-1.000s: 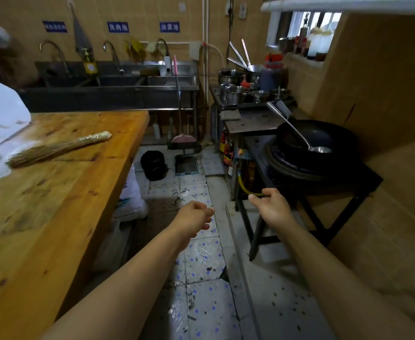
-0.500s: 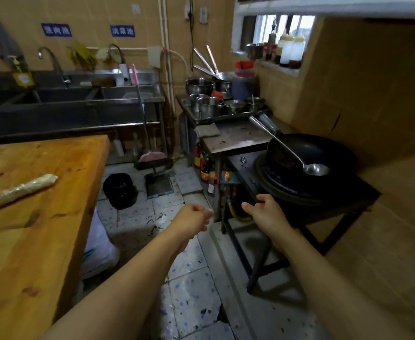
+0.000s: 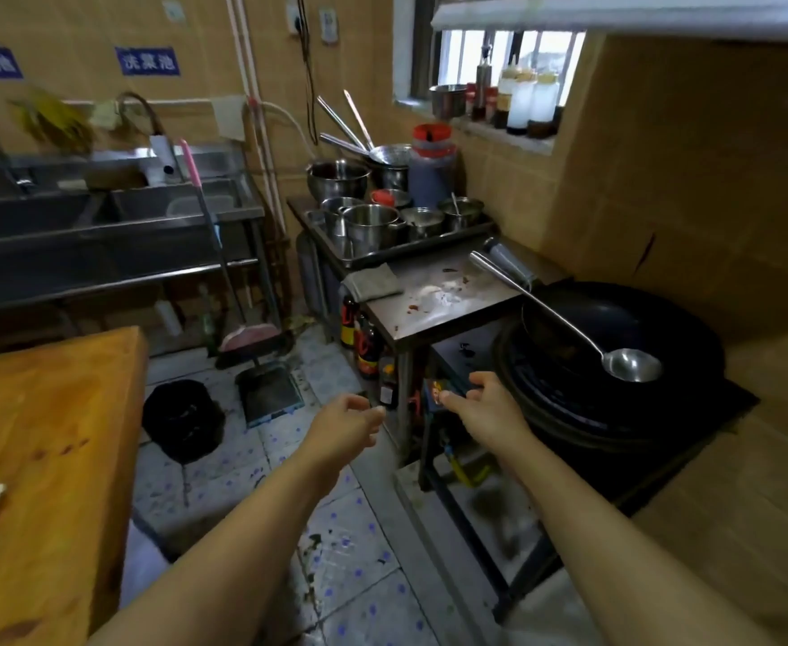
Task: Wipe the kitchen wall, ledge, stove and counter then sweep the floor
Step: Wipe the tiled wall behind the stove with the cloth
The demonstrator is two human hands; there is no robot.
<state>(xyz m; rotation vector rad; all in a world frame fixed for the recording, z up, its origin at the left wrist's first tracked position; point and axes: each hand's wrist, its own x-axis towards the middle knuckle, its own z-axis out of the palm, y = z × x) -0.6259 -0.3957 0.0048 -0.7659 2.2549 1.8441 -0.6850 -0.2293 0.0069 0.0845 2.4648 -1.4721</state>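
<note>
**Empty hands out before the stove**

Head view. Both hands hold nothing. The left hand (image 3: 343,424) hangs over the floor (image 3: 364,571) with fingers loosely curled, thumb near the fingertips, pinching nothing visible. The right hand (image 3: 487,407) reaches forward with fingers half spread and relaxed, just beside the front edge of the stove (image 3: 690,440), not clearly touching it.

The stove is a dark frame to the right of the right hand, carrying a black wok (image 3: 616,366) with a steel ladle (image 3: 625,363) lying in it. Beyond the hands is the counter (image 3: 448,296), a steel top spotted with scraps, and a grey cloth (image 3: 373,282) lies on its near-left corner, well ahead of both hands. Steel pots (image 3: 369,226) crowd a tray behind the counter. The tiled wall (image 3: 690,179) rises right of the stove, and the ledge (image 3: 504,132) under the window holds bottles.

A pink-handled broom (image 3: 215,254) leans against the sink (image 3: 103,216), with a dustpan (image 3: 268,389) on the floor below it, left of and beyond the left hand. A wooden table (image 3: 42,459) fills the lower left.
</note>
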